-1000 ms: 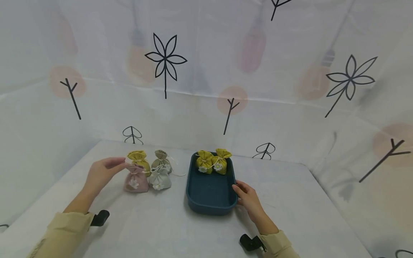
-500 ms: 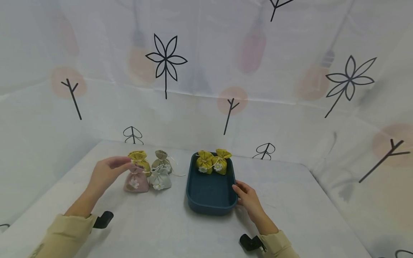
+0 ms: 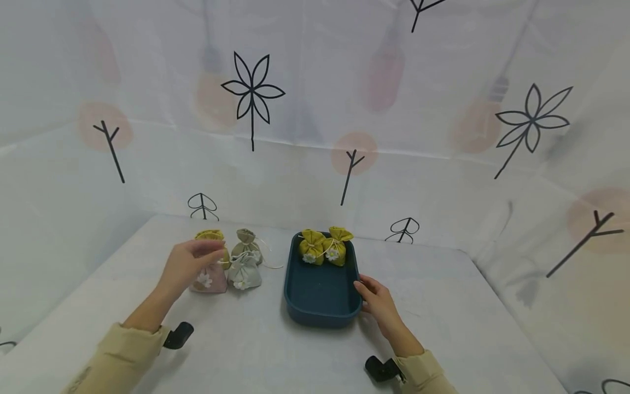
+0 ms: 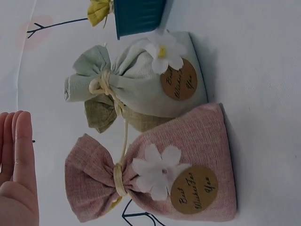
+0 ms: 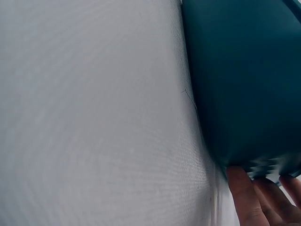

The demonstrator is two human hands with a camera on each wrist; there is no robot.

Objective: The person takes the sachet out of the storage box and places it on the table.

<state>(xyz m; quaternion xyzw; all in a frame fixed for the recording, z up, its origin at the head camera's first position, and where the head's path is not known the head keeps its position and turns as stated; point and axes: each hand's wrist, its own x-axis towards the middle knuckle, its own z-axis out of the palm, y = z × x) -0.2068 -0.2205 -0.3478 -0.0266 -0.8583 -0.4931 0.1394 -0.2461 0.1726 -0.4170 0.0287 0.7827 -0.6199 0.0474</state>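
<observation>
My left hand hovers over the pink drawstring pouch with nothing in its fingers, hiding part of it in the head view. In the left wrist view, its fingers are straight and apart from the pouches. Beside the pink one stands a pale green pouch; behind them are an olive pouch and a yellow pouch. My right hand grips the right wall of a dark blue rectangular bin. At its far end sit two yellow pouches, one left and one right.
A white cloth covers the table, and a patterned curtain hangs behind and around it. Loose pale cords trail from the pouches toward the bin. The pouches at left stand close together.
My left hand has moved rightward from beside the pink pouch's top to in front of and above it. The right hand and the bin have stayed put.
</observation>
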